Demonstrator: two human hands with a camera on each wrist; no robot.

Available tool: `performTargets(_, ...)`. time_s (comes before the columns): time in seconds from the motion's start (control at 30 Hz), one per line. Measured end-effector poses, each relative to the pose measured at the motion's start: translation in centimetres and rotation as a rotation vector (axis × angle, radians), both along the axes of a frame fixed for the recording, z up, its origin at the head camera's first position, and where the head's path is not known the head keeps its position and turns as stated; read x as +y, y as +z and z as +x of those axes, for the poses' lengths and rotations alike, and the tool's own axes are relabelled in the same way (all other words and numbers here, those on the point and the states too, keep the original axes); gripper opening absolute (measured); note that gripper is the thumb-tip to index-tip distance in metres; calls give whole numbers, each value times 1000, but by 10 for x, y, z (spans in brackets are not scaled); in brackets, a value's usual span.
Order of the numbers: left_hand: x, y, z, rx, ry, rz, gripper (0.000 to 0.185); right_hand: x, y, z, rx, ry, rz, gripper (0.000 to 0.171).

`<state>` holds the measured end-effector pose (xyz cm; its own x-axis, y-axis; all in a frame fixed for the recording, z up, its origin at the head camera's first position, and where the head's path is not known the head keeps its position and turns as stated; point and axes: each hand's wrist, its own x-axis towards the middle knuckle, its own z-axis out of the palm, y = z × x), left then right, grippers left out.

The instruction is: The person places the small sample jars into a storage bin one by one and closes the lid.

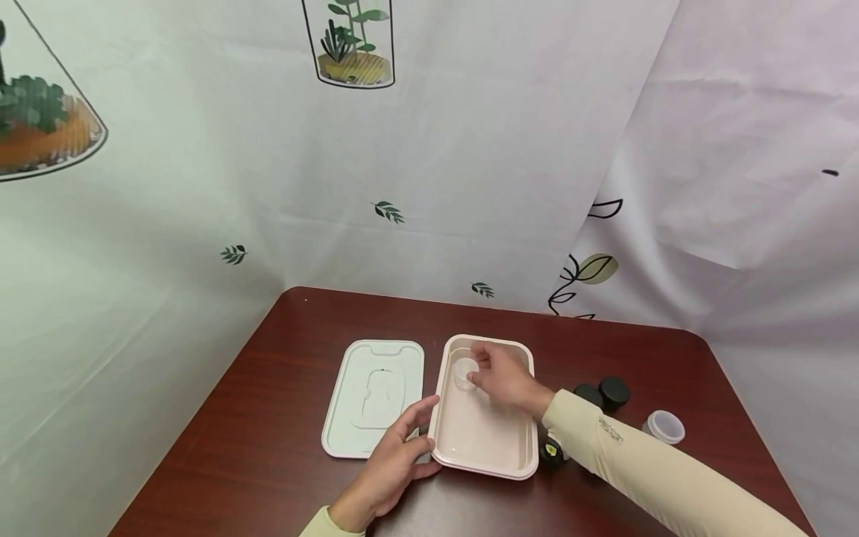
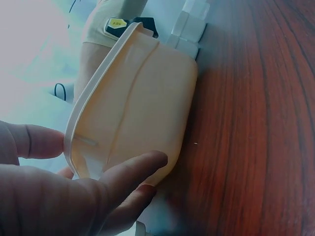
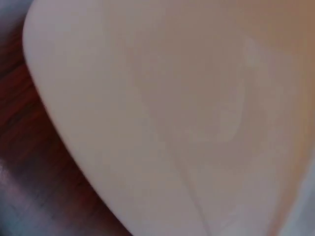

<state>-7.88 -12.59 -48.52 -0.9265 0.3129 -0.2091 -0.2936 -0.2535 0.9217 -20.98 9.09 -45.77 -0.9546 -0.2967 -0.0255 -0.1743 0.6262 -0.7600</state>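
A pale pink plastic tub (image 1: 479, 471) with a raised rim stands on the table. My left hand (image 1: 392, 462) is at its left side. In the left wrist view one finger touches the rim and other extended fingers lie along the outer wall. My right hand (image 1: 503, 373) reaches over the right rim into the tub. Its thumb and curled fingers are at the right edge of a small clear plastic cup (image 1: 463, 374), near the tub's far left corner. The right wrist view shows only the tub's blurred wall (image 3: 98, 108); the hand is hidden there.
A white lid (image 1: 349, 418) lies left of the tub. Black caps (image 1: 614, 391), a translucent jar (image 1: 664, 426) and a black item with a yellow label (image 1: 552, 451) are on the right, partly behind the right sleeve (image 1: 637, 447). A printed curtain hangs behind the table.
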Motion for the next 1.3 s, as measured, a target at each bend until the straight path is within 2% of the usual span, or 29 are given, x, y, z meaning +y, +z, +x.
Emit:
performTargets(0.23,1,0,1,3,11,-8,71,14,17,5,-7,22,-65,52)
performTargets(0.43,2,0,2,2,18,-13,71,37,34,17,-51,25,-194,53)
performTargets(0.6,4,0,2,4,24,-8,71,67,44,30,-56,-19,-271,54)
performTargets(0.77,4,0,5,4,33,-4,70,102,51,42,-48,-95,-397,55)
performTargets(0.93,5,0,5,3,52,-7,69,141,51,53,-1,-141,-477,56)
performTargets(1.13,7,1,5,26,56,-26,68,189,40,69,8,-198,-611,44)
performTargets(1.3,8,1,6,21,62,-40,68,221,26,83,-28,-291,-610,40)
